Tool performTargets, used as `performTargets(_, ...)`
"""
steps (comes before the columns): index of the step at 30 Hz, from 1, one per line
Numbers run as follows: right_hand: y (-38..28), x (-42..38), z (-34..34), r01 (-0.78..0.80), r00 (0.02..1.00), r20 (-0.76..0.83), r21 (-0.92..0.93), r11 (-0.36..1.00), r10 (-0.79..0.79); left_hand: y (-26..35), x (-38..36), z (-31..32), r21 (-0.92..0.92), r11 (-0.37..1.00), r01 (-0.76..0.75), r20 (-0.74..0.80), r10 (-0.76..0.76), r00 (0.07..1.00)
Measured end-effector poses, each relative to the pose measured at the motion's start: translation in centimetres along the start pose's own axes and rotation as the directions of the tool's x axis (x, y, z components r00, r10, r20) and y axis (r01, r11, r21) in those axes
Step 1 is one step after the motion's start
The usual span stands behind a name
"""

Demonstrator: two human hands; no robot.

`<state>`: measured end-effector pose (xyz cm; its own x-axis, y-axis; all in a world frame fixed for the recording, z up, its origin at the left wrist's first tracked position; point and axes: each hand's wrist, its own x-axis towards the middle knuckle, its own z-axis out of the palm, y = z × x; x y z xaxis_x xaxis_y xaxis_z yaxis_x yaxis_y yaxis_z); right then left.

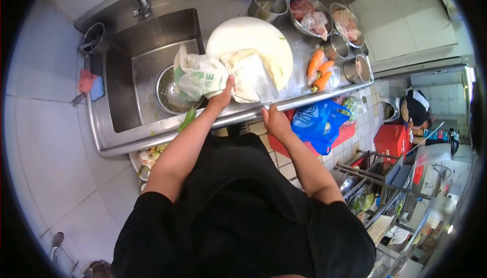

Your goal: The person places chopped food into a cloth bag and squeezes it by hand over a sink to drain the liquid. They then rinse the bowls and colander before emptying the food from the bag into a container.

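A round white cutting board (243, 32) lies on the steel counter beside the sink. My left hand (222, 97) is closed on a crumpled white cloth (200, 75) with green lettering. The cloth hangs partly over the sink and spreads onto the board's near side. In my right hand (277, 121) is the handle of a cleaver (265, 84), its broad blade pointing away from me over the board. Part of the blade seems to lie on the cloth. My left fingertips are partly hidden.
Left of the board, the sink (122, 90) holds a steel bowl (170, 93). Carrots (320, 70), meat bowls (310, 14) and steel pots (267, 5) stand to the right. A blue bag (319, 123) sits below the counter edge. Another person (417, 106) bends at the far right.
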<state>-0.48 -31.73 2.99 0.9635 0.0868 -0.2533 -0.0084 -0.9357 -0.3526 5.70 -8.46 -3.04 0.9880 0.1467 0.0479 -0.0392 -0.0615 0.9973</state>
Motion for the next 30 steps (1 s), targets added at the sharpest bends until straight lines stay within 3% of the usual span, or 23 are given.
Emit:
performTargets(3,-1.0,1.0,-2.1,0.04,0.997,-0.067,0.039,0.998,-0.037,1.6,-0.7,-0.1,0.003,0.997,0.079,0.006,-0.079,0.997)
performTargets(5,-5.0,-0.2,-7.8,-0.005,0.991,-0.131,0.193,0.981,0.031,0.6,-0.7,-0.2,0.005,0.992,0.126,0.039,-0.126,0.991)
performTargets(7,-7.5,-1.5,-11.0,0.162,0.912,-0.41,0.41,0.898,0.023,0.7,-0.9,-0.1,0.1,0.995,0.024,-0.018,-0.022,1.0)
performTargets(8,-7.6,-2.0,-10.4,0.149,0.915,-0.402,0.409,0.9,0.031,0.5,-1.3,0.1,0.097,0.995,0.035,-0.013,-0.034,0.999)
performTargets(10,-7.4,-2.4,-8.5,0.383,0.785,-0.614,0.587,0.713,0.084,0.5,-1.5,0.2,0.084,0.996,0.041,-0.034,-0.039,0.999)
performTargets(11,-1.1,-0.7,-2.7,0.429,0.621,-0.693,-0.09,0.899,-0.366,0.8,-1.1,0.2,0.077,0.996,0.032,-0.044,-0.029,0.999)
performTargets(12,0.1,-0.9,0.2,0.211,0.91,-0.362,-0.018,0.977,-0.203,0.1,-0.9,0.0,0.086,0.994,0.064,0.0,-0.064,0.998)
performTargets(13,0.3,-1.7,1.7,-0.03,0.999,0.03,-0.041,0.999,0.031,0.2,-1.3,0.4,0.083,0.995,0.051,0.002,-0.052,0.999)
performTargets(15,-0.5,-1.0,0.6,0.052,0.994,-0.096,-0.012,0.999,-0.053,0.9,-1.2,0.9,0.13,0.988,-0.088,-0.175,0.11,0.978)
performTargets(16,-1.1,-1.0,-0.3,0.126,0.975,-0.186,0.006,0.992,-0.122,0.3,-1.0,0.1,0.089,0.994,0.061,-0.061,-0.055,0.997)
performTargets(17,-3.9,-1.3,-4.2,-0.026,0.998,-0.058,0.111,0.994,0.033,-1.3,-1.9,0.2,0.093,0.993,0.074,-0.055,-0.069,0.996)
performTargets(19,-8.3,-2.4,-10.1,0.092,0.96,-0.278,0.273,0.957,-0.013,-4.2,-0.9,0.9,0.132,0.981,0.14,-0.195,-0.113,0.974)
performTargets(20,-9.1,-2.6,-10.8,0.102,0.96,-0.277,0.273,0.957,-0.023,0.7,-1.9,0.6,0.237,0.964,0.118,-0.233,-0.062,0.971)
performTargets(22,-10.0,-3.1,-11.3,0.45,0.786,-0.616,0.511,0.732,-0.054,-3.8,-1.8,1.3,0.29,0.947,0.138,-0.271,-0.057,0.961)
performTargets(23,-8.9,-3.1,-9.0,0.458,0.785,-0.616,0.511,0.727,-0.062,-5.3,-1.5,1.4,0.34,0.928,0.152,-0.297,-0.047,0.954)
performTargets(25,-4.6,-2.1,-1.4,0.322,0.84,-0.486,0.085,0.943,-0.243,-3.5,-1.5,0.9,0.329,0.928,0.175,-0.306,-0.071,0.949)
performTargets(26,-3.3,-2.0,0.2,0.329,0.836,-0.489,0.082,0.941,-0.249,-2.8,-2.0,0.9,0.316,0.926,0.207,-0.303,-0.108,0.947)
performTargets(27,-2.3,-1.7,1.5,0.195,0.959,-0.219,0.06,0.979,-0.177,-3.7,-2.5,1.4,0.317,0.927,0.203,-0.309,-0.101,0.946)
performTargets(28,-2.2,-0.8,1.7,0.08,0.995,0.058,-0.002,0.997,-0.08,-5.6,-2.1,1.9,0.399,0.905,0.145,-0.386,0.022,0.922)
performTargets(29,-3.3,0.0,-0.1,0.1,0.993,0.058,-0.005,0.995,-0.099,-6.8,-1.7,2.2,0.48,0.871,0.108,-0.452,0.14,0.881)
performTargets(30,-5.4,-1.1,-3.5,0.102,0.994,0.036,0.072,0.992,-0.104,-4.9,-2.4,0.8,0.458,0.869,0.185,-0.303,-0.044,0.952)
